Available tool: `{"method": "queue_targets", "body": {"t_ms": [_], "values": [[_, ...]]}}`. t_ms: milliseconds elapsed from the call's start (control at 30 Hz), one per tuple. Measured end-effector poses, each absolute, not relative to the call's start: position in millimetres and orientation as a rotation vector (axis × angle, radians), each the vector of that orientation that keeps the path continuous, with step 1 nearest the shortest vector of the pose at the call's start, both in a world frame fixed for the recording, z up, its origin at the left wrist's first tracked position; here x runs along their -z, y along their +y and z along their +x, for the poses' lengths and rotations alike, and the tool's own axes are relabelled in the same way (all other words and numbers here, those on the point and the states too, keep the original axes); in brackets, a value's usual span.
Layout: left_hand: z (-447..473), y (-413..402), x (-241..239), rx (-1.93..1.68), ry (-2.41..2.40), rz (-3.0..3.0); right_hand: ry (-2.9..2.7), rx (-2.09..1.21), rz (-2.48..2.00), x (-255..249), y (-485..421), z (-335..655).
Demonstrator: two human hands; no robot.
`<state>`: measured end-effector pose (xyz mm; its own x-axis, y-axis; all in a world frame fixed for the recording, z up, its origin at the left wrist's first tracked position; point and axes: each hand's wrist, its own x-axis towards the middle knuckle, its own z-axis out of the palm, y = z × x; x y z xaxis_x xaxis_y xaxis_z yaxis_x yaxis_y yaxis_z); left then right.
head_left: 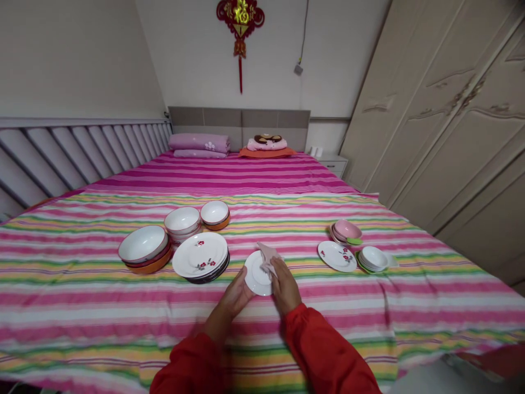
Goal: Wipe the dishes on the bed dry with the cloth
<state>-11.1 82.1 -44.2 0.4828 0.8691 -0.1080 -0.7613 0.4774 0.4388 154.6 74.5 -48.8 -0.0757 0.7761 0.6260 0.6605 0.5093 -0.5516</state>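
Observation:
A small white plate [255, 278] is held over the striped bed cover, its left edge gripped by my left hand [237, 294]. In my right hand [286, 285] is a pale pink cloth [268, 255], pressed against the right part of the plate's face. The right fingertips are partly hidden in the cloth's folds. Just left of the plate stands a stack of flower-patterned plates [200, 255]. To the right, a white plate with red flowers [336, 256] lies on the cover.
Stacked bowls stand at left: large [143, 244], medium [182, 220] and small [215, 212]. Pink bowls [348, 230] and small white bowls [374, 257] sit at right. Folded bedding [199, 143] lies by the headboard [213, 117]. A railing [82, 153] runs along the left, a wardrobe [435, 126] along the right.

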Motion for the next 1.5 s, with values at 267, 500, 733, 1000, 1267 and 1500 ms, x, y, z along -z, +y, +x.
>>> {"method": "queue_targets", "body": {"t_ms": [267,500,733,1000,1267,1500], "values": [[-10.2,82.5,43.3,-1.090,0.389,0.286,-2.000,-0.282,-1.172,5.6,98.6,107.3],[-9.6,83.0,44.9,-1.065,0.383,0.302,-1.987,-0.404,-1.129,2.9,98.2,115.1],[-7.9,81.4,39.3,-1.039,0.402,0.332,-1.623,-0.520,-1.219,36.6,80.0,160.0],[-12.5,88.7,47.8,-1.038,0.370,0.319,-1.823,-0.055,-1.213,73.2,17.4,133.8],[-15.2,87.9,45.0,-1.084,0.395,0.267,-2.131,-0.123,-1.264,34.7,49.5,104.6],[-10.0,84.8,39.8,-1.105,0.382,0.247,-1.966,-0.246,-1.315,6.9,95.0,99.3]]}}
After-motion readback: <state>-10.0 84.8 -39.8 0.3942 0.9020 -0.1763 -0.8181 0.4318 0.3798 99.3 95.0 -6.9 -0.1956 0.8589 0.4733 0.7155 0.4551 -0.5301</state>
